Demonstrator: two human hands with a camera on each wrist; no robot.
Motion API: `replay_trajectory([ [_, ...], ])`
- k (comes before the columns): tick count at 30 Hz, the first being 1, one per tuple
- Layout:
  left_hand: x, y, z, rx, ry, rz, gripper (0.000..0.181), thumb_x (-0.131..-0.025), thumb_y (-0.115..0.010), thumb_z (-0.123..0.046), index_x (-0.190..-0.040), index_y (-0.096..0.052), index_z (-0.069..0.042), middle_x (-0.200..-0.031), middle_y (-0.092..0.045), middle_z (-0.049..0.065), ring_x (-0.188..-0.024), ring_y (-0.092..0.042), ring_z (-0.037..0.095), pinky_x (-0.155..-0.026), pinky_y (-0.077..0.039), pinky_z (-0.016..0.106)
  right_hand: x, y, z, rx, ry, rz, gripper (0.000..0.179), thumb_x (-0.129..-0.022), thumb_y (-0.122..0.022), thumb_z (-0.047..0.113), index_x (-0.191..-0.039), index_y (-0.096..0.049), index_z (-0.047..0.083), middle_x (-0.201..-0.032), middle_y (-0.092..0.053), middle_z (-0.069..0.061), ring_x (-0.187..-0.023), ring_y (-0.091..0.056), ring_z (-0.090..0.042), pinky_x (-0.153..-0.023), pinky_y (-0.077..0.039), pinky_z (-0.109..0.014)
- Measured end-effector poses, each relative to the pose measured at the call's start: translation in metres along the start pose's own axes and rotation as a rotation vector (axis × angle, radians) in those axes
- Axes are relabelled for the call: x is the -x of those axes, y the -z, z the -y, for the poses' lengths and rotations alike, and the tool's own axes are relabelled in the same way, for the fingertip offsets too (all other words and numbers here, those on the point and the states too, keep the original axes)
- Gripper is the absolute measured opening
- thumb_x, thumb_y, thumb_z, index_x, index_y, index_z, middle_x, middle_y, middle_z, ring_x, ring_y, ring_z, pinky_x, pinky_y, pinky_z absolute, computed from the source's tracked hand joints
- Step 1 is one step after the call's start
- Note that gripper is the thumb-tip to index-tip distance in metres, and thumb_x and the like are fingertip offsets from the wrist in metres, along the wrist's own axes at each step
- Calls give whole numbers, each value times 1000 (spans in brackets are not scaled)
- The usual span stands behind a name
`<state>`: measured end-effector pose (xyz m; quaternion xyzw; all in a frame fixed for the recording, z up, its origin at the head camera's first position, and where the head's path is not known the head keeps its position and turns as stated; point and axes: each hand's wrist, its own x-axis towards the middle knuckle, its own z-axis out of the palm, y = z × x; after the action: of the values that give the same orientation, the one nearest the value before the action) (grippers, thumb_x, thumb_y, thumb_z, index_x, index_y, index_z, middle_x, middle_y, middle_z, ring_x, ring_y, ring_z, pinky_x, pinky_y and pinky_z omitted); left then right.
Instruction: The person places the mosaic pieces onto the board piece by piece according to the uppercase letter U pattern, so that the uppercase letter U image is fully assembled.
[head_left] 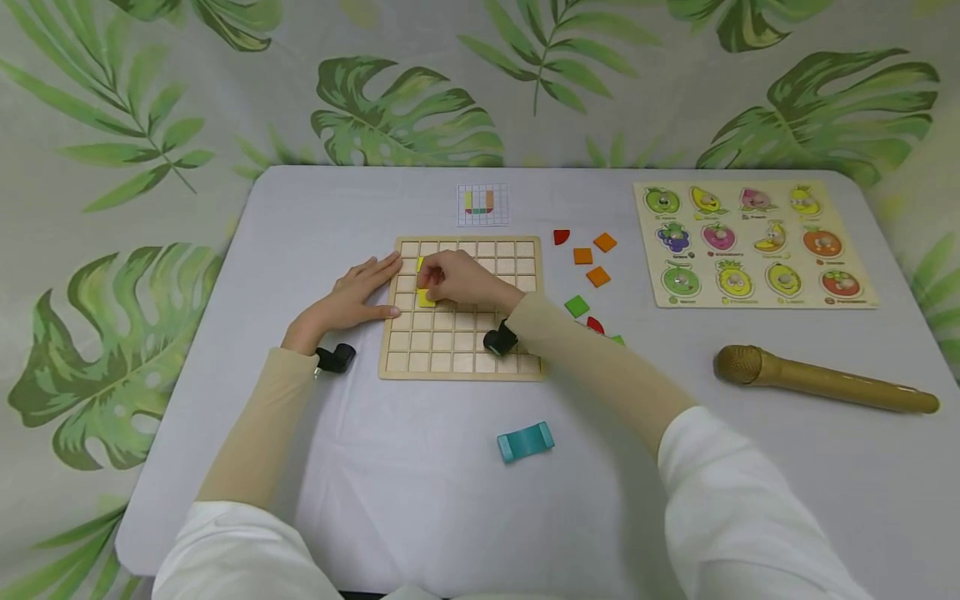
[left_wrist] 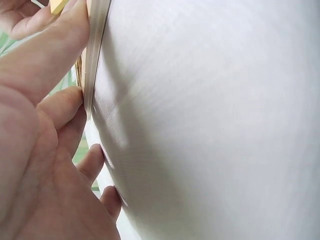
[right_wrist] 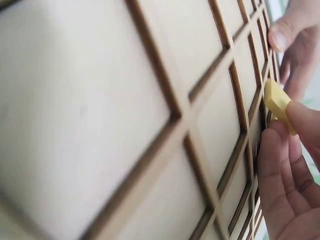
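Note:
A wooden grid board (head_left: pixel 442 341) lies on the white table. My right hand (head_left: pixel 471 280) is over its upper left part. Thumb and fingertips pinch a yellow square tile (right_wrist: pixel 278 102), tilted close over the grid in the right wrist view. In the head view this tile overlaps the left columns, and more yellow (head_left: pixel 422 263) shows just above it, partly covered by the fingers. My left hand (head_left: pixel 347 297) lies with fingers spread at the board's left edge, thumb and index fingertip right at the rim.
Right of the board lie orange tiles (head_left: pixel 582 256), a green tile (head_left: pixel 577 306) and red quarter-round pieces (head_left: pixel 562 237). Behind it is a pattern card (head_left: pixel 468 218) with a coloured U. A fruit puzzle board (head_left: pixel 649 250), a gold microphone (head_left: pixel 825 381) and a teal curved piece (head_left: pixel 525 442) lie farther out.

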<state>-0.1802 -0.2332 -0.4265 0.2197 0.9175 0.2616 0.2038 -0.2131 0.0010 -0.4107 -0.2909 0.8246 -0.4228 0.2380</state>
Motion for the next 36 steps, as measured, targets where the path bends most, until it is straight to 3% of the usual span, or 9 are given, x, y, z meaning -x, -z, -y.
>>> replay_trajectory([
  [7, 0, 2, -1, -3, -10, 5, 83, -93, -62, -37, -155, -12, -13, -161, -3, 3, -144, 4, 33, -106, -1, 63, -2, -9, 9, 194, 46, -22, 9, -84, -63, -5, -89, -65, 2, -70, -57, -4, -65, -48, -14, -64, -38, -24],
  [13, 1, 2, -2, 4, -13, -1, 82, -94, -62, -35, -155, -13, -12, -161, -4, 4, -144, 3, 34, -106, -2, 63, -2, -11, 10, 302, 74, -4, 7, -85, -63, -3, -90, -66, 1, -78, -58, -5, -72, -49, -15, -69, -41, -26],
  [18, 0, 0, -1, 4, -11, 2, 82, -93, -63, -34, -155, -13, -11, -160, -3, 4, -144, 4, 33, -107, -1, 63, 9, -5, 4, 215, 73, -60, 7, -86, -62, -2, -91, -65, 2, -82, -61, -6, -75, -53, -17, -70, -43, -26],
  [23, -1, 0, 0, 2, -2, 2, 84, -93, -63, -35, -155, -12, -11, -160, -2, 4, -144, 4, 34, -107, 0, 62, 30, 14, -8, 120, 50, -91, 8, -89, -61, 0, -96, -65, 2, -88, -62, -6, -80, -55, -18, -74, -44, -28],
  [27, 0, 1, -1, -2, 0, 5, 84, -93, -64, -34, -155, -12, -11, -160, -2, 4, -144, 5, 33, -107, 0, 62, 46, 37, -22, 51, 19, -118, 10, -90, -63, 3, -99, -65, 1, -91, -63, -7, -82, -55, -20, -76, -44, -29],
  [36, 1, 1, -1, -5, -6, 3, 85, -92, -64, -34, -155, -12, -10, -160, -2, 5, -144, 4, 34, -107, 0, 62, 77, 101, -62, -149, -31, -271, 20, -87, -64, -3, -107, -63, -7, -101, -63, -18, -84, -56, -26, -71, -46, -24],
])
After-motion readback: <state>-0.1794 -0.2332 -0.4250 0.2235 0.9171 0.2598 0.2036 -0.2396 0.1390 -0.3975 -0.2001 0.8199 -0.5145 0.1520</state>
